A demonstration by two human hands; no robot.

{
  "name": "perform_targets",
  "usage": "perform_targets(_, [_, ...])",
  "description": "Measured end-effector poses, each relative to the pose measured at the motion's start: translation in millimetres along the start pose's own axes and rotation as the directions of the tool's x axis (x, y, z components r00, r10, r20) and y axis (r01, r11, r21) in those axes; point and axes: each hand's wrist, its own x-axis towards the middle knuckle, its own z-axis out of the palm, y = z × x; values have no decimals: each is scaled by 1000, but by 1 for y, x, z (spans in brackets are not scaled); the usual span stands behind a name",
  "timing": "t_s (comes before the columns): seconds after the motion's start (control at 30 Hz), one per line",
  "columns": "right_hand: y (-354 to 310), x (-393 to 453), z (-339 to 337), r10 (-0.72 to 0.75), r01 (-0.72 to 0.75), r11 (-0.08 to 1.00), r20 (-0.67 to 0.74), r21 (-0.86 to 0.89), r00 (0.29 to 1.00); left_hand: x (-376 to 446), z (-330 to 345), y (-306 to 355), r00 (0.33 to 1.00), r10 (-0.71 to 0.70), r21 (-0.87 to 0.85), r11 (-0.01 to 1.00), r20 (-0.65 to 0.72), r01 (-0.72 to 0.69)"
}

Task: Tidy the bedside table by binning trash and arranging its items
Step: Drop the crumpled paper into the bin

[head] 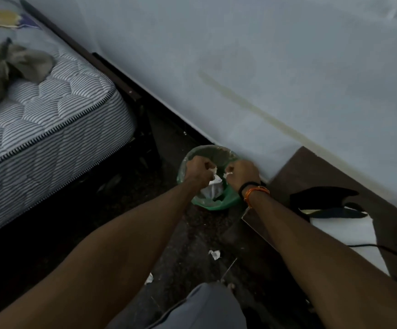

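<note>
Hands over the bin: left hand [198, 167] curled and pinching a scrap of white paper [212, 170], right hand [241, 173] curled likewise and pinching a smaller white bit, both held above the open mouth of the bin [193, 156]. Round bin, lined with a thin green plastic bag [226, 200], standing on the dark floor against the pale wall, just off the near corner of the bedside table [311, 172]. More crumpled white paper [212, 189] already lying inside, soft and creased. Likely risk: scraps light enough to flutter past the rim if let go too high or off-centre, landing on the floor beside the two white bits [214, 254] already lying there nearer the knee. Another risk, by judgement: loose liner dragged or collapsed inward by a wrist brushing it, narrowing the opening. On the table, brown wood-look top, smooth and flat, with a black folded thing [320, 197] and a white flat sheet [344, 231] toward its front edge, a dark cable [370, 245] trailing across. Left of the floor gap, a quilted striped mattress [57, 115] with a limp grey-green cloth [7, 65] on it. Black and orange bands [254, 189] round the right wrist.
</note>
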Motion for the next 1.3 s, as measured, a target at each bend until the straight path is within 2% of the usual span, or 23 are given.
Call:
perform_targets(0.1, [-5,11,6,-13,12,999,-9,-35,1000,8,-1,-4,999,25,-2,1000,42,-25])
perform_targets(0.27, [-15,5,18,-82,83,997,-84,7,993,3,-8,-19,993,53,-19,999,102,-51])
perform_targets(0.43, [-34,-25,42,-223,228,974,-129,20,966,-16,-13,-57,999,-53,-105,993,9,54])
perform_targets(0.5, [-39,-39,60,-310,312,950,-107,2,945,-26,-11,-80,996,-88,-79,993,6,88])
perform_targets(0.6, [-33,-53,98,-348,349,937,38,-30,937,-42,-5,-121,990,-135,-44,990,28,136])
perform_targets(0.77, [-4,-66,163,-211,273,953,356,-131,910,-61,22,-201,941,-333,78,942,57,328])
perform_targets(0.93, [33,-70,230,37,96,979,616,-181,787,-77,51,-284,833,-527,174,847,166,502])
perform_targets(1.0, [46,-76,246,88,77,971,638,-225,765,-89,57,-305,793,-584,203,809,173,552])
perform_targets(1.13, [74,-81,292,164,73,937,614,-342,772,-107,79,-358,701,-697,346,702,152,623])
perform_targets(1.23, [91,-85,322,193,63,923,600,-379,776,-121,95,-383,686,-721,235,687,100,688])
perform_targets(1.3, [100,-88,338,178,65,929,593,-365,785,-125,104,-393,693,-721,202,679,4,706])
